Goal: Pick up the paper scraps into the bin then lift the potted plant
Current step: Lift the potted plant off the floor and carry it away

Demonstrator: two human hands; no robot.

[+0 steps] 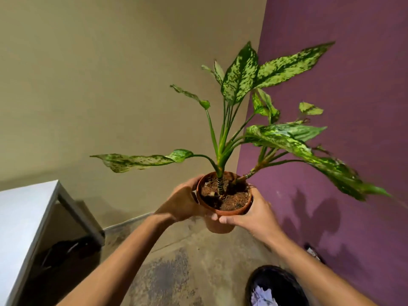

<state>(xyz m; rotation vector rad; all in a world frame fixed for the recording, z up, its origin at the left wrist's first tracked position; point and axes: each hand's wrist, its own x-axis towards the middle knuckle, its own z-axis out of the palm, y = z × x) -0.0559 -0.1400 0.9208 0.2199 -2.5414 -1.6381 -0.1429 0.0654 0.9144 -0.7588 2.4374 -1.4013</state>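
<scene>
Both hands (220, 208) grip the potted plant (224, 195), arms outstretched.

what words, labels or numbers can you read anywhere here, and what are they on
None: no readable text shows in this view.
The pot, held in both hands, is plain brown with no label showing.
The paper scraps in the black bin are too blurred to show any print.

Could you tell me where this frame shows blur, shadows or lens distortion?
Head view: the potted plant, gripped by the left hand and right hand, has motion-blurred leaf tips at right; its shadow falls on the purple wall; the wide lens bends the wall corner and white table; the bin is dim.
</scene>
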